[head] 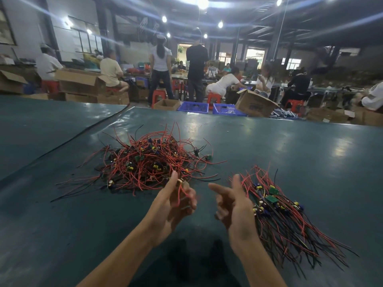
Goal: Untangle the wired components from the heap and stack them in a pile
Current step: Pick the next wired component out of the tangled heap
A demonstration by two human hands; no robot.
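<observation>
A tangled heap of red and black wires with small green boards and yellow parts lies on the dark green table, ahead and left of centre. A sorted pile of the same wired components lies to the right, its wires fanned toward me. My left hand is raised at the heap's near edge, fingers curled around a red wire of one component. My right hand hovers just left of the sorted pile, fingers spread, holding nothing.
A loose component lies just right of the heap. Beyond the table's far edge stand blue crates, cardboard boxes, red stools and several seated and standing people.
</observation>
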